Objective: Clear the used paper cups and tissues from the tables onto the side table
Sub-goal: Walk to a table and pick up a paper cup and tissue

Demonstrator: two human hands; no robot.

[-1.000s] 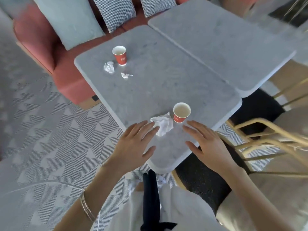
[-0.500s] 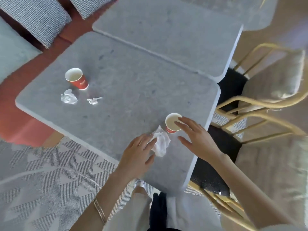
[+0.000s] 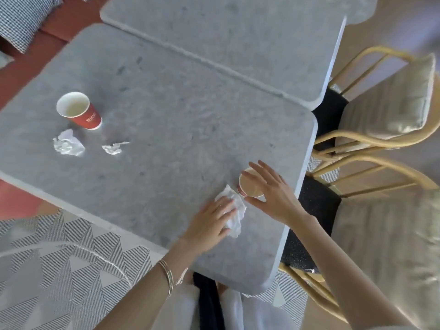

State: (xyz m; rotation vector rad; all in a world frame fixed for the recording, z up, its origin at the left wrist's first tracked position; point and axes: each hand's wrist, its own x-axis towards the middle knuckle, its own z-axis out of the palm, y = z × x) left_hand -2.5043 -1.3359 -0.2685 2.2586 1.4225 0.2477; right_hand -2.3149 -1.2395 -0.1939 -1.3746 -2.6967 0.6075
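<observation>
The first pickup was judged to be in hand: the near tissue (image 3: 238, 210) and the near paper cup (image 3: 250, 188), set just beside each other at the near right of the grey worktop (image 3: 166, 115), were being taken together. The left hand (image 3: 209, 225) was laid palm down on the tissue, its fingers (image 3: 223, 206) nearly straight and pressed on the paper, not curled round it. The right hand (image 3: 273, 194) was held over the cup, spread and open, with the thumb at the near side and the other fingers arched over the far rim. Whether the cup was touched could not be told.

Next, both hands would need to be closed: the tissue gathered up, the cup gripped lightly so as not to be crushed, and both carried to the side table, which was not seen. A far paper cup (image 3: 78, 110), a large crumpled tissue (image 3: 67, 142) and a small crumpled tissue (image 3: 114, 147) were yet to be cleared at the far left.
</observation>
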